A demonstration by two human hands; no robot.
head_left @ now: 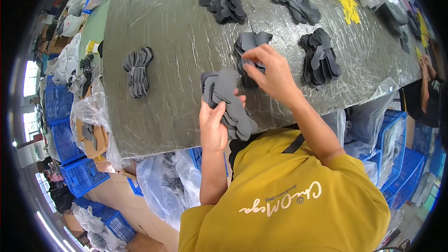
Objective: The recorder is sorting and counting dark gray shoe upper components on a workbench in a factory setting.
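My left hand (214, 120) is wrapped round a fanned stack of flat dark grey cut-out pieces (228, 98) with wavy edges, held near the table's front edge. My right hand (270, 72) hovers at a loose pile of similar grey pieces (254, 41); its fingers are curled, and a gap shows between thumb and forefinger. Whether its fingertips touch the pile I cannot tell. To the right lies another fanned pile (320, 60). Two more piles, one at the far middle (225, 3) and one at the far right (297, 3), rest on the table.
Off to the left lies a tied grey bundle (138, 72) on the plastic-covered table (172, 65). Yellow strips (349, 8) are at the back right. Blue crates (84, 176) stand left of the table. A co-worker's hands (425, 67) show at the right edge.
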